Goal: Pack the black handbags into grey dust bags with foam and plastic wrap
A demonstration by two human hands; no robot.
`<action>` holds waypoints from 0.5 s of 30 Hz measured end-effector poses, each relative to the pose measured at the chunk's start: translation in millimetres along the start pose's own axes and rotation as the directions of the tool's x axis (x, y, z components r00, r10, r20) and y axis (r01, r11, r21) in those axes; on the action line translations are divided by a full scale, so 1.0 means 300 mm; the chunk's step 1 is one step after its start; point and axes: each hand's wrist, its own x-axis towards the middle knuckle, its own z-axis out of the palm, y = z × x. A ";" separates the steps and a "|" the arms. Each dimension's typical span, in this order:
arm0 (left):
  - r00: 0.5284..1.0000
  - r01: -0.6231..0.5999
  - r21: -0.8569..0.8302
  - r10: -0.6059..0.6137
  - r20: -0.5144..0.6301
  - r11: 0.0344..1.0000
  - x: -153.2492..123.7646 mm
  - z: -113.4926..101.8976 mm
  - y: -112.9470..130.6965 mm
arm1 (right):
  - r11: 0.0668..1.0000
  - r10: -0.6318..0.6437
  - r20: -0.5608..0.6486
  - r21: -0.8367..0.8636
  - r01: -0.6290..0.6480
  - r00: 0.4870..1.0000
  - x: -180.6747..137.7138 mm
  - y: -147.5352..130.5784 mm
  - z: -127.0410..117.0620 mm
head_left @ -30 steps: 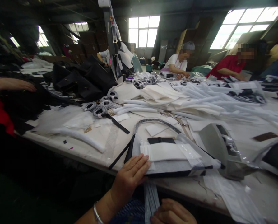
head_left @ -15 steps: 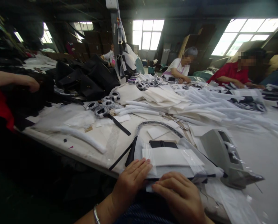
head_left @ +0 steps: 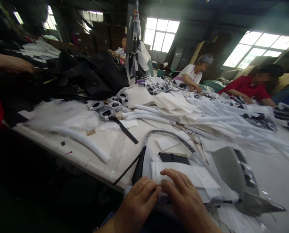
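A dark handbag (head_left: pixel 140 163) lies at the table's near edge, partly covered by thin white wrapping (head_left: pixel 147 161). Its wrapped handle (head_left: pixel 170 132) arches away from me. On top are a white packet in clear plastic (head_left: pixel 183 173) and a dark folded piece (head_left: pixel 173 158). At the bag's near edge, my left hand (head_left: pixel 141 200) is closed, fingers together, pinching the wrapping. My right hand (head_left: pixel 184 197) meets it there with curled fingers, gripping the wrapping beside the packet. Both thumbs are largely hidden.
A grey tape dispenser (head_left: pixel 243 181) stands right of the bag. Wrapped coils (head_left: pixel 107 113), a black strap (head_left: pixel 126 131) and white foam tubes (head_left: pixel 149 115) lie beyond. Black bags (head_left: pixel 103 76) are piled left, near another person's hand (head_left: pixel 18 64). Two co-workers (head_left: pixel 190 76) sit across the table.
My left hand has drawn down from the packet to the bag's near edge. My right hand has moved up and inward, so the hands now meet. The view has shifted slightly.
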 end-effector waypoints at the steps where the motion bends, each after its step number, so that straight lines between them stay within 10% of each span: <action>1: 1.000 -0.009 0.000 0.009 0.012 1.000 0.002 -0.005 -0.005 | 1.000 0.012 0.034 0.017 -0.012 0.999 0.000 0.002 0.005; 15: 0.998 -0.065 -0.092 0.062 -0.028 0.994 0.007 -0.022 -0.058 | 0.863 0.408 0.499 0.063 -0.502 0.764 0.137 0.025 -0.021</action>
